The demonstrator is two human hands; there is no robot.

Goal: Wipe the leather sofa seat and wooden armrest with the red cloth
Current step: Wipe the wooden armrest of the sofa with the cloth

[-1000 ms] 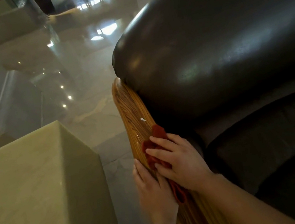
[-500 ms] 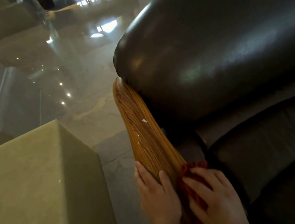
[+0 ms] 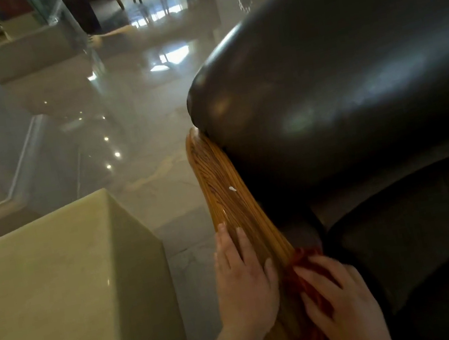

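The wooden armrest point(image 3: 220, 188) runs from the middle of the view down to the bottom edge, with a small white speck on its grain. My right hand point(image 3: 344, 310) presses the red cloth point(image 3: 306, 266) against the armrest's inner edge, near the bottom; the fingers cover most of the cloth. My left hand point(image 3: 243, 283) lies flat on the armrest's outer side, fingers spread, holding nothing. The dark leather sofa back point(image 3: 335, 75) bulges above, and the dark leather seat cushion point(image 3: 427, 239) lies to the right of the cloth.
A pale stone block point(image 3: 61, 303) stands close to the left of the armrest, with a narrow strip of glossy tiled floor point(image 3: 124, 121) between them. Chair legs and dark furniture stand far back at the top.
My right hand has slid the red cloth down the armrest toward me, from its middle to its near end by the seat. My left hand stays flat on the outer side.
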